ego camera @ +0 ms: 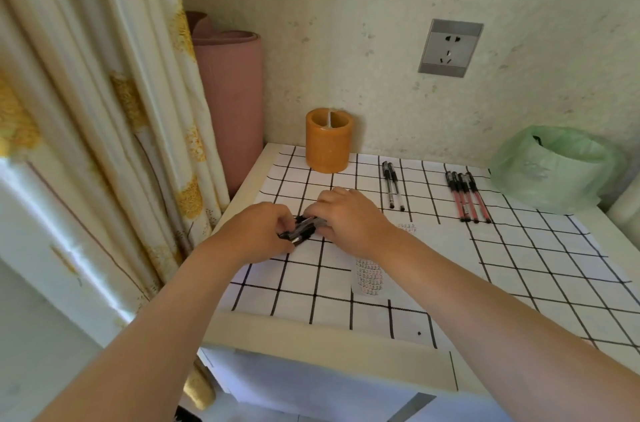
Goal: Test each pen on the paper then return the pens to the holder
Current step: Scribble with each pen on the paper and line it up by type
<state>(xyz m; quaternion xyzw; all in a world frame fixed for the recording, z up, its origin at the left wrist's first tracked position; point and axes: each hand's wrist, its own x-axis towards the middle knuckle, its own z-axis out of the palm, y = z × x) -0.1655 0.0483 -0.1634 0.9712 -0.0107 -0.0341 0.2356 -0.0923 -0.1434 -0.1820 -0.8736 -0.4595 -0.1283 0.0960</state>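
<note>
A bundle of black pens [302, 229] lies between my two hands on the checked tablecloth. My left hand [258, 231] grips one end of the bundle and my right hand [349, 217] curls over the other end. The orange cylindrical pen holder [328, 141] stands empty at the back of the table, beyond my hands. Two black pens [393, 184] lie side by side right of the holder. Several red pens [467, 196] lie in a row further right. A small paper [370, 278] with scribbled marks sits under my right forearm's left side.
A green plastic bag over a bin [550, 169] stands at the back right corner. A rolled pink mat [232, 103] leans in the corner beside a curtain [104, 110] on the left. A wall socket [449, 47] sits above the table [311, 335].
</note>
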